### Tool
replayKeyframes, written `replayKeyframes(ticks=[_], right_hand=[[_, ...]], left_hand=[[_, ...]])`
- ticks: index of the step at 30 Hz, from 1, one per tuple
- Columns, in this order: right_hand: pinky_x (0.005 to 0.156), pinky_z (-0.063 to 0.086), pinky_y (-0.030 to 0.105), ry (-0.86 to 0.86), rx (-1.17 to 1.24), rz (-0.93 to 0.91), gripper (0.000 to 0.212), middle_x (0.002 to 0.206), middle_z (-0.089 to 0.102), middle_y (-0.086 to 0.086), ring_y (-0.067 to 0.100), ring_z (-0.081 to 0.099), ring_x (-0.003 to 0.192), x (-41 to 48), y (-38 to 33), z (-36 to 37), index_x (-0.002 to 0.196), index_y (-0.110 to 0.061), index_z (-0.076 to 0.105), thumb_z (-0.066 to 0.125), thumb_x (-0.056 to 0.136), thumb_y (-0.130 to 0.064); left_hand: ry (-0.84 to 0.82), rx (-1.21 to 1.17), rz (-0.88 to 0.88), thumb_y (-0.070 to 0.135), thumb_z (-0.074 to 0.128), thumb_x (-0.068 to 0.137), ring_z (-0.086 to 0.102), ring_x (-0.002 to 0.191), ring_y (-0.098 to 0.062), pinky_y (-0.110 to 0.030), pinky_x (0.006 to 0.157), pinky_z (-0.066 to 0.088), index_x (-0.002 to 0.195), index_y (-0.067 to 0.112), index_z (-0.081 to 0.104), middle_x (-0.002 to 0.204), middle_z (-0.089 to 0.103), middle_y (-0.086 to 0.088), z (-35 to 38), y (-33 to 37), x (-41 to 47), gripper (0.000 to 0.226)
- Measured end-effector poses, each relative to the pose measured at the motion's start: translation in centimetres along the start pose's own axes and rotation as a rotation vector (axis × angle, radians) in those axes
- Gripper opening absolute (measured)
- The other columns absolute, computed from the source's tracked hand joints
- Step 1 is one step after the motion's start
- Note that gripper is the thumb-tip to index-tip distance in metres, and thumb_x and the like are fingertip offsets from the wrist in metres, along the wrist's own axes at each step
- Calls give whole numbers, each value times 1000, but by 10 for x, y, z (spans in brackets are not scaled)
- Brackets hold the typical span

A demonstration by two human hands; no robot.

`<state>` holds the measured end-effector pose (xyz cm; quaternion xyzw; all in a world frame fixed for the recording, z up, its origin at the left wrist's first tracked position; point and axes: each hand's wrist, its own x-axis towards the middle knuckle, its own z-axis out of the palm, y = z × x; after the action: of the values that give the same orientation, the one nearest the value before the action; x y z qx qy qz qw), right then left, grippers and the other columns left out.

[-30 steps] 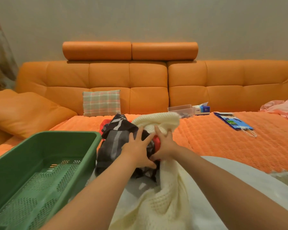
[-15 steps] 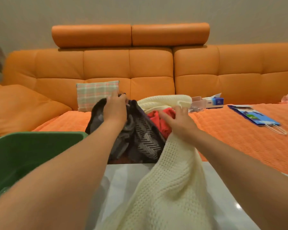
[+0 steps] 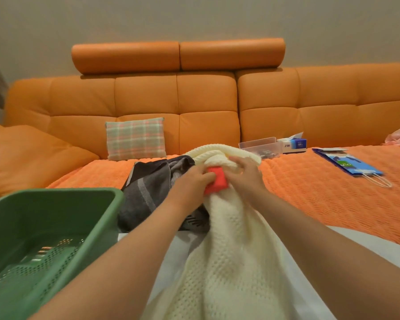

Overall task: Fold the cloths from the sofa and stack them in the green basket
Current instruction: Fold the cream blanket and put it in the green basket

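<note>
The dark grey cloth (image 3: 148,190) has slumped since the left hand (image 3: 191,182) let it go. That hand has come down to pinch the red cloth (image 3: 217,182), just beside the right hand (image 3: 247,175), whose fingers curl into the cream knit cloth (image 3: 231,262). All three cloths are heaped on the orange sofa (image 3: 206,95), and the cream one trails onto the white table (image 3: 367,250). The green basket (image 3: 56,195) stands at the left, and a plaid cushion (image 3: 135,138) sits behind.

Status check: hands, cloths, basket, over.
Left hand pinches red cloth; right hand grips cream knit cloth. Dark striped cloth beside, unfolded. Green basket: no cloths visible inside.
</note>
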<state>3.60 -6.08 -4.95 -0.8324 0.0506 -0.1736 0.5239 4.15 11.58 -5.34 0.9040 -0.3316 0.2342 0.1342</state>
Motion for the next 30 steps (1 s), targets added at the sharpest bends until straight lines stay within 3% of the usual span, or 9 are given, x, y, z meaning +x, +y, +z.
replayKeyframes(ticks=[2, 5, 9, 14, 17, 20, 22, 25, 30], right_hand=[[113, 35, 44, -140, -93, -22, 81, 152, 25, 5, 27, 31, 138, -1, 2, 5, 143, -41, 45, 83, 71, -41], [101, 42, 31, -328, -193, -86, 90, 155, 16, 4, 28, 37, 136, -7, 4, 16, 147, -40, 36, 81, 73, -18], [90, 48, 34, -120, -361, -210, 59, 133, 46, 1, 23, 53, 114, -11, 1, 2, 131, -29, 53, 58, 79, -1], [62, 49, 35, 162, -607, -332, 46, 118, 48, 2, 23, 54, 78, -32, -17, -57, 118, -28, 59, 58, 80, -2], [53, 39, 29, 339, -583, -339, 38, 121, 48, 7, 21, 47, 67, -53, -36, -89, 110, -22, 62, 61, 79, 0], [50, 29, 25, 425, -629, -283, 34, 119, 49, 9, 20, 45, 67, -84, -53, -123, 112, -20, 60, 62, 80, -10], [56, 35, 28, 291, -773, -183, 37, 119, 53, 5, 23, 50, 75, -110, -62, -142, 116, -24, 57, 61, 80, -20], [67, 41, 30, -74, -974, 104, 36, 113, 61, 0, 23, 59, 95, -151, -66, -161, 116, -26, 59, 55, 81, -31], [86, 42, 32, -540, -1278, 397, 51, 127, 60, 0, 24, 57, 116, -219, -57, -184, 127, -22, 59, 46, 82, -43]], left_hand=[[13, 22, -107, 1, 59, 84, 54, 90, -27, -30, 59, 36, 101, 13, 66, 98, 53, -6, -5, -24, -5, 22], [-147, 23, -274, 4, 51, 93, 55, 100, -27, -35, 70, 46, 106, 15, 66, 107, 55, -4, -9, -40, -13, 22], [-288, 85, -570, -3, 45, 90, 59, 102, -31, -37, 76, 45, 106, 14, 64, 109, 62, -10, -21, -39, -17, 30], [-468, 103, -604, 3, 48, 90, 54, 81, -26, -35, 69, 46, 95, 11, 62, 104, 63, -11, -41, -13, -18, 18], [-276, 76, -576, 8, 53, 86, 50, 109, -32, -41, 88, 47, 118, 10, 52, 125, 48, -11, -53, 28, -17, 32], [3, -54, -413, 8, 51, 80, 47, 110, -27, -41, 92, 44, 123, 17, 46, 119, 46, -3, -74, 84, -20, 45], [-69, -272, -327, 7, 49, 79, 53, 103, -22, -39, 86, 47, 119, 24, 51, 114, 52, 3, -87, 121, -26, 43], [-358, -274, -255, 24, 51, 83, 55, 111, -25, -44, 94, 48, 124, 29, 56, 122, 56, 1, -87, 157, -44, 42], [-737, -101, -269, 54, 59, 87, 33, 141, -29, -48, 113, 31, 152, 36, 27, 154, 33, -1, -86, 189, -100, 75]])
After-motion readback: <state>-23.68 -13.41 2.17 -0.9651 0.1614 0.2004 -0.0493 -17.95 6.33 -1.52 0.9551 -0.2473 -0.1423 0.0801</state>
